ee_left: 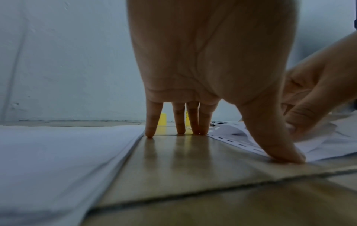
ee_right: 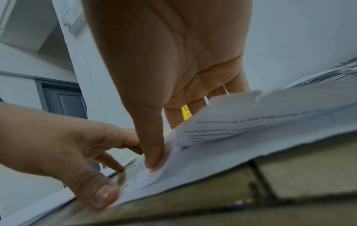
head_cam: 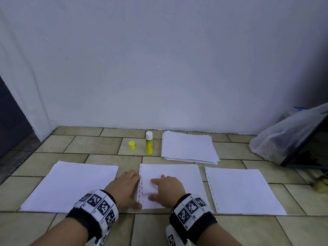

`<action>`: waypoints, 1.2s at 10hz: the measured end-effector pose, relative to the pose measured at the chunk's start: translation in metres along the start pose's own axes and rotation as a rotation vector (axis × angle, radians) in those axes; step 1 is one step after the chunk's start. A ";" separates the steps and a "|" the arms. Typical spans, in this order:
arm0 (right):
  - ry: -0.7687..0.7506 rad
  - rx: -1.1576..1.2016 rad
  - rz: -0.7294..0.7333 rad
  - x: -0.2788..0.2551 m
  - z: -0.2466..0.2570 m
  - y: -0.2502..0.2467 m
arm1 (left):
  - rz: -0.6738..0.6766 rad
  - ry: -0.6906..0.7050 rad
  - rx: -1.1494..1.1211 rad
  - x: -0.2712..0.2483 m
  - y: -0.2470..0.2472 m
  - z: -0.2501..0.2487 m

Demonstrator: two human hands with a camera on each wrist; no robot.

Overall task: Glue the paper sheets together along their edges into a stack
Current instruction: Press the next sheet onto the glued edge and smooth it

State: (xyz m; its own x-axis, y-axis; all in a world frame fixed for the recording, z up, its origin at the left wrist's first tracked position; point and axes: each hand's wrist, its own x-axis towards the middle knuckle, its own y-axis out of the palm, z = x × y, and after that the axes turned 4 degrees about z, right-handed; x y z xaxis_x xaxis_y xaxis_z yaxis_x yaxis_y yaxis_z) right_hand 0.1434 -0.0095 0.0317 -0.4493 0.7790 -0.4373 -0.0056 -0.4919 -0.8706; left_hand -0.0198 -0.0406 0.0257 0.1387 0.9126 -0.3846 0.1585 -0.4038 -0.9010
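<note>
Very little can be read. The glue stick (head_cam: 149, 142), upper middle of the head view, carries dark lettering down its yellow label, too small to make out. In the right wrist view, at the frame's center between the fingers, a sliver of the same yellow label (ee_right: 186, 112) shows the start of bold dark outlined letters, perhaps an "S", with a small red mark beneath; the word is cut off. The lifted paper sheet (ee_right: 270, 116), center right of that view, bears several lines of printed text, blurred beyond reading. The wrist bands (head_cam: 101, 206) at the bottom of the head view carry black-and-white square marker codes with tiny unreadable characters beside them.
</note>
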 end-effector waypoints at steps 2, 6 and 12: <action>-0.002 -0.024 0.014 0.004 0.004 0.000 | 0.017 0.007 -0.008 -0.004 0.001 0.001; 0.009 0.004 -0.006 0.006 0.005 0.003 | -0.001 -0.005 -0.113 -0.003 0.008 0.006; 0.008 -0.028 0.034 0.007 0.009 -0.002 | 0.024 -0.021 -0.097 -0.001 0.007 0.005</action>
State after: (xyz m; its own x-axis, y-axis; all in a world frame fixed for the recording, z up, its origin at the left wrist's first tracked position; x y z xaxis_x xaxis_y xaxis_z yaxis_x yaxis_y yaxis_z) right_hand 0.1325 -0.0060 0.0324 -0.4418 0.7650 -0.4686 0.0348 -0.5073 -0.8611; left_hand -0.0236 -0.0438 0.0185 0.1232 0.9035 -0.4105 0.2499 -0.4285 -0.8683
